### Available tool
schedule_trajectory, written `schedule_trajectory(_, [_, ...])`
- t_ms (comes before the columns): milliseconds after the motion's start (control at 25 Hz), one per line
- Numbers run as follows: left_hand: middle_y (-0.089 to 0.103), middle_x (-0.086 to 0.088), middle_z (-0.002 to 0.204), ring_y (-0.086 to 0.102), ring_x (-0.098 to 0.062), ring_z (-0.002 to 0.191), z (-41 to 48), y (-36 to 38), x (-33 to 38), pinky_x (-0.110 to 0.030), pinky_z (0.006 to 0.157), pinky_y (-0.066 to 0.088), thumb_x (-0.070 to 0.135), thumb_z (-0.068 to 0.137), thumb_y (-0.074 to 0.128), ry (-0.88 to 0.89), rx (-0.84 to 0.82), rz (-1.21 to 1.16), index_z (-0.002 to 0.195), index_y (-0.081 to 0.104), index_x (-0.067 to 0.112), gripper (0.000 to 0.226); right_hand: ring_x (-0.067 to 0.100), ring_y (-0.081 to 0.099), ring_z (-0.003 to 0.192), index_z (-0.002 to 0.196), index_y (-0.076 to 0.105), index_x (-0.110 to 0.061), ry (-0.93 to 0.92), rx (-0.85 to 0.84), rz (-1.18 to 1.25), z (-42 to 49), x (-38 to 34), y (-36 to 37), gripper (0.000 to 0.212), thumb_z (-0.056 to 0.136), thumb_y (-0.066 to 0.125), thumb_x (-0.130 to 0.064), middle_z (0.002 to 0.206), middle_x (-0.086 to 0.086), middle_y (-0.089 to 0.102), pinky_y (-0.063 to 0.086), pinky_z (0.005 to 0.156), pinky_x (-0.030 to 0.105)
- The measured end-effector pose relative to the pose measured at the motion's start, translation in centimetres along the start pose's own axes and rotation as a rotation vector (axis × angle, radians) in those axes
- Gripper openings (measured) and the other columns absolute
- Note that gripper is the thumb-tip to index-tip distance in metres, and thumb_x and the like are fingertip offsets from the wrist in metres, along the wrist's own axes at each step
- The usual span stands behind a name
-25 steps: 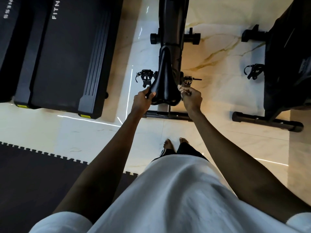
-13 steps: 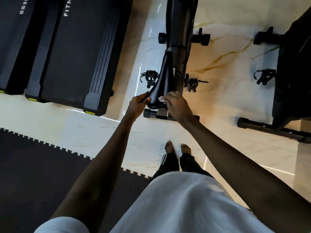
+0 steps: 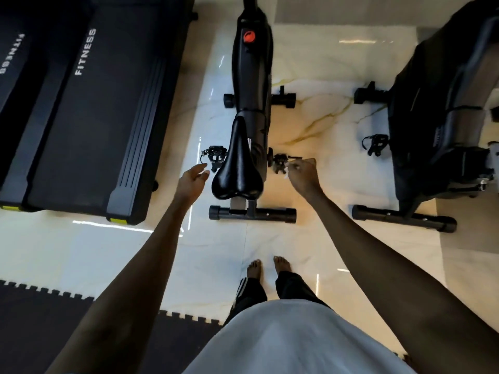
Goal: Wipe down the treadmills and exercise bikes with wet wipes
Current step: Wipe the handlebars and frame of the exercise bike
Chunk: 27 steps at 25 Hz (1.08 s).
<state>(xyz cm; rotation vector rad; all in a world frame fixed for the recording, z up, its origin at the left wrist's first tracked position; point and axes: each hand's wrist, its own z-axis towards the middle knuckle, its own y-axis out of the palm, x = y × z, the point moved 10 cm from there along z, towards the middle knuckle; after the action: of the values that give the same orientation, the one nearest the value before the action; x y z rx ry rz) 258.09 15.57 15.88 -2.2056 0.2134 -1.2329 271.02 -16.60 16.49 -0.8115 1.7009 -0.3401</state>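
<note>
Item 1. Black upright exercise bike (image 3: 252, 76), centre of view, standing on the floor and seen from behind and above. It has a glossy black padded saddle (image 3: 237, 168), a round red knob (image 3: 249, 37) on the frame ahead of the saddle, a caged black pedal on each side (image 3: 214, 155) (image 3: 279, 161), and a black rear stabiliser bar (image 3: 252, 213).

Item 2. Left hand (image 3: 193, 179), just left of the saddle's broad end and apart from it. The fingers are loose and spread, and it holds nothing.

Item 3. Right hand (image 3: 303, 171), just right of the saddle, beside the right pedal. The fingertips are curled and pinch a small crumpled white wet wipe (image 3: 293, 165) (only a pale scrap shows past the fingers). The wipe is clear of the saddle.

Item 4. Two black treadmill decks, left of the bike. The nearer (image 3: 108, 103) is lettered FITNESS in white, and the farther (image 3: 13, 63) is cut off by the frame edge.

Item 5. Second black exercise bike (image 3: 437, 117), right, partly out of view.

Item 6. Polished cream marble floor with gold veining (image 3: 324, 76). A dark interlocking foam mat (image 3: 40, 319) lies at lower left.

Item 7. Person, standing behind the centre bike with bare feet (image 3: 255, 268) on the marble, in dark striped trousers and a white shirt (image 3: 283, 341).
</note>
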Motion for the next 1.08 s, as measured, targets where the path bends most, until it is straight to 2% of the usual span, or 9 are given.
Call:
schedule_trajectory(40, [0.063,-0.002,0.138,0.057,-0.016,0.128,0.8,-0.7,0.7,-0.039,0.114,0.041,0.041,0.095,0.062,0.014,0.007,-0.012,0.135,0.062,0.025,0.043,0.031,0.057,0.112,0.088,0.074,0.005,0.026,0.027,-0.031,0.8,0.5,-1.8,0.022,0.093,0.059,-0.011,0.098,0.016,0.065,0.043,0.101,0.031])
schedule_trajectory(120, [0.064,0.001,0.134,0.059,-0.014,0.124,2.6,-1.8,3.0,-0.037,0.11,0.044,0.043,0.094,0.062,0.06,-0.005,0.006,0.134,0.063,0.031,0.041,0.028,0.06,0.112,0.093,0.074,0.002,0.055,0.122,-0.042,1.9,0.5,-6.5,0.02,0.091,0.067,-0.016,0.106,0.016,0.067,0.044,0.094,0.022])
schedule_trajectory(240, [0.062,0.001,0.136,0.06,-0.014,0.123,3.7,-2.5,10.7,-0.03,0.101,0.045,0.048,0.09,0.063,0.201,-0.065,0.0,0.123,0.062,0.051,0.033,0.029,0.061,0.116,0.102,0.075,-0.005,0.04,0.192,-0.038,2.2,-2.2,-14.0,0.022,0.093,0.055,0.0,0.117,0.013,0.071,0.046,0.095,0.026])
schedule_trajectory(360, [0.064,0.004,0.127,0.06,-0.012,0.118,4.3,-2.8,19.8,-0.029,0.103,0.043,0.037,0.096,0.062,0.357,-0.099,0.037,0.134,0.061,0.04,0.037,0.029,0.057,0.123,0.111,0.074,-0.005,0.029,0.301,-0.05,2.3,-4.8,-22.4,0.033,0.093,0.048,0.005,0.127,0.011,0.068,0.042,0.102,0.027])
schedule_trajectory(520, [0.066,-0.004,0.131,0.061,-0.021,0.123,7.5,-2.4,29.8,-0.045,0.11,0.045,0.057,0.082,0.063,0.531,-0.129,0.067,0.132,0.062,0.044,0.052,0.028,0.059,0.122,0.113,0.073,-0.003,0.051,0.42,-0.014,2.0,-6.6,-32.1,0.023,0.095,0.063,-0.014,0.127,0.011,0.067,0.044,0.103,0.028])
schedule_trajectory(680, [0.055,-0.011,0.144,0.055,-0.026,0.13,3.4,-3.3,42.8,-0.037,0.111,0.042,0.026,0.098,0.063,0.655,-0.143,0.057,0.141,0.057,0.027,0.043,0.027,0.06,0.121,0.128,0.063,-0.005,0.022,0.544,-0.009,0.0,-10.2,-41.0,0.05,0.089,0.074,-0.034,0.127,0.01,0.064,0.047,0.105,0.034])
schedule_trajectory(800, [0.054,-0.006,0.147,0.054,-0.022,0.131,1.9,-3.9,49.7,-0.036,0.113,0.039,0.037,0.095,0.064,0.742,-0.133,0.099,0.143,0.055,0.031,0.049,0.028,0.059,0.122,0.136,0.057,-0.006,-0.031,0.601,-0.068,-1.5,-12.9,-46.0,0.06,0.087,0.076,-0.036,0.133,0.013,0.06,0.046,0.106,0.036])
schedule_trajectory(960, [0.05,-0.006,0.151,0.047,-0.024,0.138,0.0,-3.8,56.8,-0.034,0.11,0.036,0.036,0.1,0.059,0.834,-0.161,0.155,0.146,0.05,0.035,0.047,0.029,0.055,0.126,0.139,0.055,-0.008,-0.024,0.68,-0.19,-5.6,-14.6,-53.3,0.065,0.088,0.074,-0.044,0.141,0.012,0.051,0.044,0.103,0.034])
schedule_trajectory(1080, [0.05,-0.006,0.151,0.045,-0.026,0.14,-0.7,-2.9,60.9,-0.041,0.117,0.032,0.037,0.1,0.059,0.873,-0.174,0.166,0.147,0.049,0.036,0.048,0.03,0.052,0.128,0.14,0.054,-0.01,-0.007,0.732,-0.2,-7.5,-14.6,-57.5,0.063,0.089,0.073,-0.042,0.144,0.014,0.048,0.043,0.104,0.034])
